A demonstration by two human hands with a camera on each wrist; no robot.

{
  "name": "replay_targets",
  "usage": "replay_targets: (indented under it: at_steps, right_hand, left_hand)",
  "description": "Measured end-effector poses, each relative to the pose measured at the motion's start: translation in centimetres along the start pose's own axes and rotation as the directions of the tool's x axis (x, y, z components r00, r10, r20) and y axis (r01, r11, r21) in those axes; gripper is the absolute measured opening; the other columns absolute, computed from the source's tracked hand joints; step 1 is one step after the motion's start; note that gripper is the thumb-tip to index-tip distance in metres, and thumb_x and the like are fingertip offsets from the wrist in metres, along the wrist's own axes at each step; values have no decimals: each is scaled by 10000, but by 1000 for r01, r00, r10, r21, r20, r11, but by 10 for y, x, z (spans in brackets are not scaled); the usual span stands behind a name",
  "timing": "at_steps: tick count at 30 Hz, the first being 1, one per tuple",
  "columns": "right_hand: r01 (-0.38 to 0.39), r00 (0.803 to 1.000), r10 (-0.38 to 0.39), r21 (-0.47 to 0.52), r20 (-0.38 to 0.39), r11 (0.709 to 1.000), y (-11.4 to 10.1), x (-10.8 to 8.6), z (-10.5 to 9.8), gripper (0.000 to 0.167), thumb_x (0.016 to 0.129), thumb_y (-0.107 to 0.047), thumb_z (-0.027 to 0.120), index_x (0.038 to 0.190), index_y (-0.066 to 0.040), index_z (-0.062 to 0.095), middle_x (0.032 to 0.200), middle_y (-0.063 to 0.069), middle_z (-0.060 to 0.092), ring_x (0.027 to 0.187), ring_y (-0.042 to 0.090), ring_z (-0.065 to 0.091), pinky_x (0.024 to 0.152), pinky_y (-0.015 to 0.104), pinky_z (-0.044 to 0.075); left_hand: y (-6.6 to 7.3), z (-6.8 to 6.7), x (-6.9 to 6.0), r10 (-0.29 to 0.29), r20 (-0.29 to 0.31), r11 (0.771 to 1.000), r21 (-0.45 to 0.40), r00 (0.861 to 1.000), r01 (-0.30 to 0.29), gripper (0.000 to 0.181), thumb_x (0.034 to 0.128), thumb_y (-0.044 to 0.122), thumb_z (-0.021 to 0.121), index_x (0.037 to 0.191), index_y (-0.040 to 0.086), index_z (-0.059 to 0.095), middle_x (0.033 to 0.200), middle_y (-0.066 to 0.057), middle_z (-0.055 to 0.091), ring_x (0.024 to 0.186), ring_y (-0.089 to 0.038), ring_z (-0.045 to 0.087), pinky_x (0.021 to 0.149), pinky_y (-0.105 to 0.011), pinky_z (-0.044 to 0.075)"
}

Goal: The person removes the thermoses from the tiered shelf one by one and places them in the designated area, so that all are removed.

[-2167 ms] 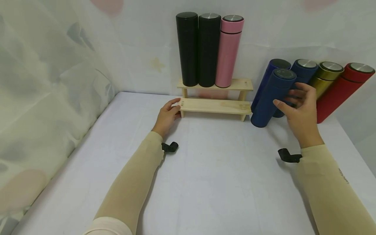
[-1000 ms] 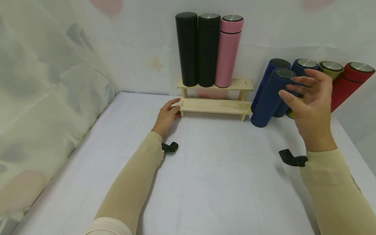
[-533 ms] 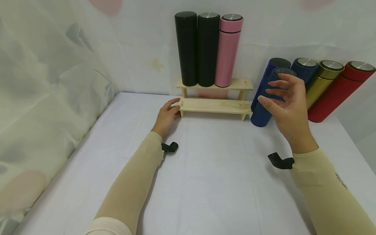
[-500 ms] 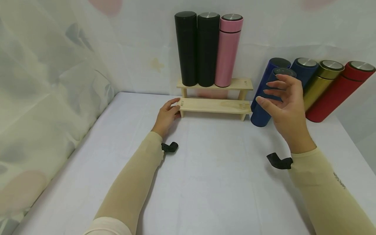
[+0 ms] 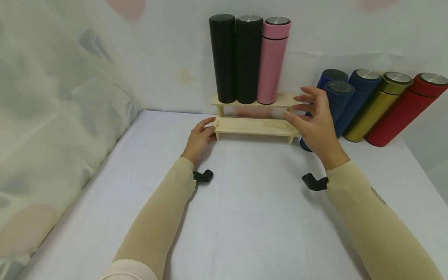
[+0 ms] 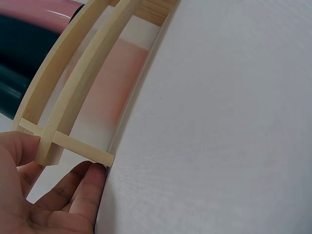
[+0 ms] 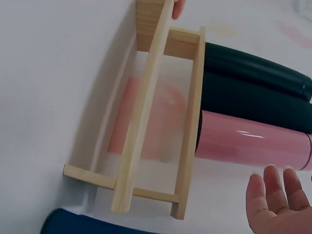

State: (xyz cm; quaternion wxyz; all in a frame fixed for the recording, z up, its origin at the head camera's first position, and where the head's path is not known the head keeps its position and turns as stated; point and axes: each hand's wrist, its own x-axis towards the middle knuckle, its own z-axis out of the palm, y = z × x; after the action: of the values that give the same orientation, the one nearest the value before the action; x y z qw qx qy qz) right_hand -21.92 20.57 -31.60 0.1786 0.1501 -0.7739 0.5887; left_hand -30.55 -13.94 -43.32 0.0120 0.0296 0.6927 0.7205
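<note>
My left hand (image 5: 199,138) holds the left end of a two-step wooden rack (image 5: 255,125); in the left wrist view its thumb and fingers (image 6: 90,192) are at the end of the lower shelf and its leg. Two black thermos flasks (image 5: 223,62) (image 5: 249,62) and a pink one (image 5: 274,64) stand side by side on the upper shelf. My right hand (image 5: 315,120) hovers, fingers spread and holding nothing, near the rack's right end. It partly hides a front blue flask (image 5: 338,99) and another blue flask (image 5: 332,74) behind it.
To the right stand another blue flask (image 5: 362,93), a gold flask (image 5: 379,105) and a red flask (image 5: 407,111). Patterned cloth (image 5: 52,97) hangs at the left of the white tabletop (image 5: 252,206). In the right wrist view a blue flask (image 7: 87,224) lies close to the rack's end.
My right hand leaves the front blue flask, swings right towards the gold and red flasks, then moves left to the rack's right end. The left hand and the flasks stay put.
</note>
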Motion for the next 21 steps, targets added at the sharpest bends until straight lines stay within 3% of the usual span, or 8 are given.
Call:
replay_targets:
  at_steps: [7,16,21]
  right_hand:
    - [-15,1000,15,3,-6,1000,7,18,13,735,993,-170,814,1595,-104,397,1422,112,514,1273,309,574,1046,355,526]
    - [-145,989,145,-33,-5,989,12,42,24,826,990,-321,830,1644,-173,347,1506,92,479,1325,277,535,999,396,527]
    - [-166,986,166,-18,-22,986,16,58,29,821,981,-320,840,1630,-188,356,1490,85,462,1298,252,533,981,373,537]
  left_hand:
    - [-1,-1,1,5,2,1000,-5,1000,-5,430,1133,149,599,1563,140,601,1455,-208,594,1288,-318,637,1070,-403,557]
    - [-2,-2,1,1,-1,1000,-6,1000,-1,434,1125,149,610,1559,148,609,1475,-212,584,1299,-318,632,1065,-397,560]
    - [-2,-1,0,14,1,1000,0,1000,-14,425,1126,150,606,1551,152,614,1458,-197,594,1287,-303,643,1047,-382,571]
